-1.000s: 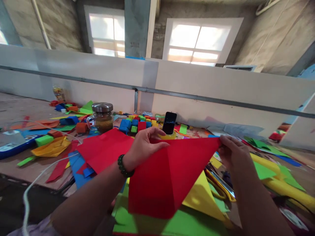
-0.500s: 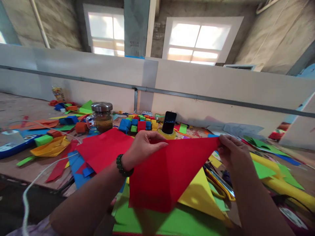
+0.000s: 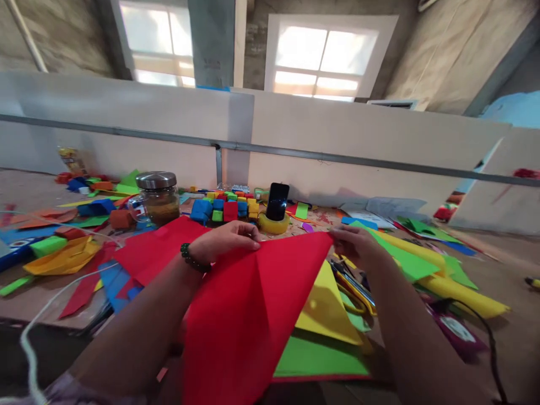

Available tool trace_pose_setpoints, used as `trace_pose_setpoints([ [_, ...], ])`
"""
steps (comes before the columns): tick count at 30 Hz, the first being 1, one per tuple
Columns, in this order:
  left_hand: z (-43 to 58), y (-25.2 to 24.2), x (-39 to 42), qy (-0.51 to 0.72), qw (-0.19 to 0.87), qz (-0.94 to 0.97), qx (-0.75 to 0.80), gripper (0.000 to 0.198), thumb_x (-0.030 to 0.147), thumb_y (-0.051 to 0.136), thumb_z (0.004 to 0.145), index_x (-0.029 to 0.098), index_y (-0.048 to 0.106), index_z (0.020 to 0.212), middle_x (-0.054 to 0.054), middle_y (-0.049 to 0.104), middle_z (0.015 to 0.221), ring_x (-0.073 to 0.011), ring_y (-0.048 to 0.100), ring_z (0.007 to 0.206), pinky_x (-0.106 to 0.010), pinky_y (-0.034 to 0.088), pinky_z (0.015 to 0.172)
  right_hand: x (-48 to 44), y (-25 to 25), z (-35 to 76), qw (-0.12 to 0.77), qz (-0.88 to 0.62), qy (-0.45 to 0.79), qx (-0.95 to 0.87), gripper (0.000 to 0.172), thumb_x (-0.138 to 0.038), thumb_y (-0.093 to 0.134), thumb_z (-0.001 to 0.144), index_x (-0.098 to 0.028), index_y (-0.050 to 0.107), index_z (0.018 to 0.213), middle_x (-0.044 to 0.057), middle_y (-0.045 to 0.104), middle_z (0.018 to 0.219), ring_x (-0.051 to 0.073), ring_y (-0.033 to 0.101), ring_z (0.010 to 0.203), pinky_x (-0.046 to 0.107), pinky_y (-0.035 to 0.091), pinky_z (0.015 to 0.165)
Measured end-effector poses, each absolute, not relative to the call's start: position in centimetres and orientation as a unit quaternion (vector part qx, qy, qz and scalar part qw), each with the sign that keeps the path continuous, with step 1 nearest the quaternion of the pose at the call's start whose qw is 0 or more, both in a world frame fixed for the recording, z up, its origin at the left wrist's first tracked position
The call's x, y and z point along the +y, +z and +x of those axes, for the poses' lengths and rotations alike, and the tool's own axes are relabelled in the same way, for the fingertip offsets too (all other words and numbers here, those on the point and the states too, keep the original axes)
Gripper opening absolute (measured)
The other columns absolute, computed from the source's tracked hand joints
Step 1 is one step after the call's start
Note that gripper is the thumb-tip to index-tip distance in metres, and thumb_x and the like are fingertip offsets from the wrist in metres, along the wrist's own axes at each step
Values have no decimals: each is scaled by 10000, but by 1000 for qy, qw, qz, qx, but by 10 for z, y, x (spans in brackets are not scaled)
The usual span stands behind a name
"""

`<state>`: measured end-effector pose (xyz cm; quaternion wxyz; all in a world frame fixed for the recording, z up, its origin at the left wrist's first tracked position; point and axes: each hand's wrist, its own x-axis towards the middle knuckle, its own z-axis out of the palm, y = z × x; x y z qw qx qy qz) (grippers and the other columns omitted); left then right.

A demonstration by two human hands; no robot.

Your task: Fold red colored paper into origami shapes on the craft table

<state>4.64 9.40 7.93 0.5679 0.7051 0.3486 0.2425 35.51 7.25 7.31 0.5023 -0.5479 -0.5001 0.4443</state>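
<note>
Nearest the viewer, the lower part of the red sheet [image 3: 228,337] hangs below both hands, its lower end leaving the view at the bottom edge. The left hand [image 3: 225,242] grips the sheet's far edge between thumb and fingers; a beaded bracelet [image 3: 193,259] is on that wrist. The right hand [image 3: 352,243] pinches the sheet's far right corner. The far edge spans the two hands, rising slightly to the right. Orientation: the sheet's visible long axis slopes from the right-hand corner toward the near left, so its bulk lies nearer the left hand. A crease runs toward the near side from beside the left thumb. Under the sheet and to its right lie a green sheet [image 3: 320,360] and a yellow sheet [image 3: 323,312]. Beyond the left forearm, a second red sheet [image 3: 158,247] lies on the table [image 3: 46,306]; beyond the right forearm lies a yellow roll [image 3: 468,295]. Farther off, a phone [image 3: 277,201] stands tilted at a yellow ring [image 3: 274,225], with coloured blocks [image 3: 230,211] to its left, then a lidded glass mug [image 3: 158,199]. A white partition [image 3: 337,132] stands behind the table.
</note>
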Motion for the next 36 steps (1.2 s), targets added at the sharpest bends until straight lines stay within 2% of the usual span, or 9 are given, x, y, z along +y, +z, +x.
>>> trace_pose_setpoints([
  [3,46,64,112,131,448,794,390,206,369,610,629,174,554,665,29,533,656,-121,468,632,-228,350,590,82,54,349,423,-597,451,-510,352,-370,839,520,-137,581,573,-47,547,467,40,453,352,139,358,338],
  [11,42,22,154,-34,365,822,435,158,321,605,528,179,577,591,32,536,547,-136,458,568,-237,326,544,101,2,317,241,-702,444,-503,309,-260,665,821,-138,544,564,9,581,415,105,539,339,187,455,377],
  [19,46,15,154,-98,244,858,442,164,323,585,607,171,618,663,-24,648,658,-185,559,647,-243,379,553,98,6,310,165,-732,401,-525,284,-238,672,836,-128,581,591,-30,537,391,91,546,373,182,469,445],
  [21,48,16,153,-106,208,868,438,224,295,588,635,151,666,788,-72,691,771,-226,603,730,-278,432,615,98,7,310,144,-735,400,-528,224,-271,644,867,-112,623,711,-23,606,534,83,572,456,199,493,489],
  [23,51,17,149,-92,172,883,427,440,248,608,652,137,649,1076,-146,680,1070,-292,608,965,-345,466,772,99,7,310,127,-737,402,-528,202,-308,597,905,-111,636,881,0,655,743,92,612,593,237,529,564],
  [25,55,16,142,-63,113,919,373,664,191,616,688,175,493,1340,-189,482,1399,-330,466,1244,-421,399,965,99,8,310,114,-738,406,-527,222,-323,570,921,-123,620,1004,27,656,901,115,631,714,278,549,630],
  [28,64,14,128,-46,18,967,249,614,151,538,811,280,435,1402,-146,255,1556,-321,264,1406,-516,255,1086,98,10,308,103,-741,407,-524,243,-321,573,918,-129,607,1063,48,646,975,135,634,777,299,554,665],
  [31,75,16,120,-60,-7,978,201,490,103,501,824,285,588,1271,-110,344,1524,-321,274,1403,-549,227,1091,96,12,306,98,-747,405,-519,257,-322,575,917,-129,600,1085,55,641,997,141,634,795,306,554,675],
  [36,101,27,122,-98,31,977,188,375,59,447,799,185,722,1020,-103,691,1119,-225,607,1049,-306,435,904,96,11,304,93,-747,410,-516,285,-328,572,916,-142,589,1132,70,629,1077,168,633,877,349,554,739],
])
